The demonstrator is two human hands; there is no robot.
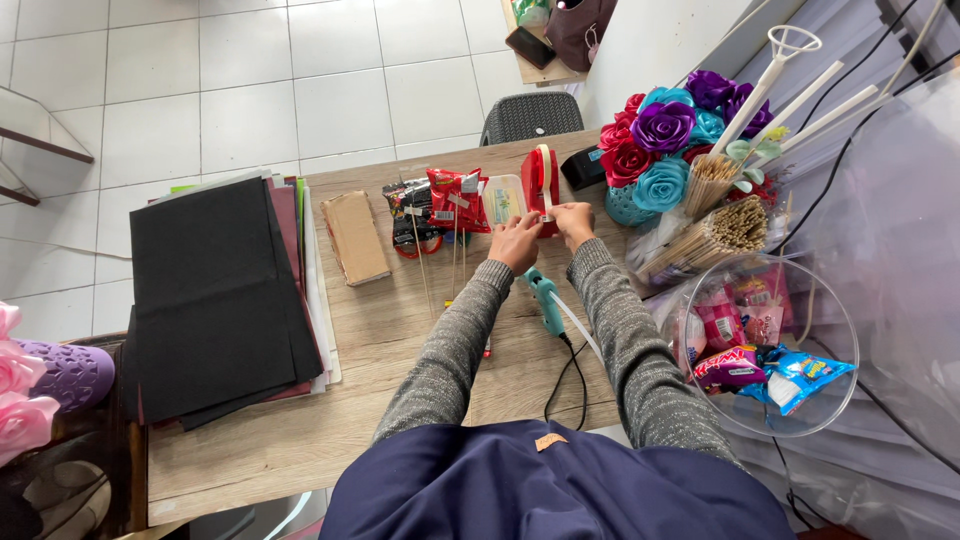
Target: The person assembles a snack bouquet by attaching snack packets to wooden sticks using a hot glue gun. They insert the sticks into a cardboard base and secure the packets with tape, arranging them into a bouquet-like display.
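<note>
Fingers of both hands were curled in at the red tape dispenser (541, 180) at the far edge of the table (400, 340). The left hand (516, 241) pinched something small in front of it, probably a strip of tape, though it was too small to be sure. The right hand (573, 222) pressed its fingertips against the dispenser's base, steadying it.

As for progress, my read was early to middle. A few snack packs (458, 198), red and dark, already lay beside the dispenser with thin sticks (424, 270) running down from them, so some looked taped up. Plenty remained: a clear bowl (835, 400) at the right held more packets, pink, purple and blue, with no sticks showing. A bundle of skewers (718, 235) lay between bowl and flowers.

A blue glue gun (545, 300) lay just under the wrists, cord trailing toward the person. A small pale box (503, 198) with a green label lay touching the dispenser's left side. A brown cardboard slab (356, 237) lay further left, near a black stack of sheets (215, 295). Ribbon roses (665, 140), red, purple and teal, stood in a teal pot on the right.
</note>
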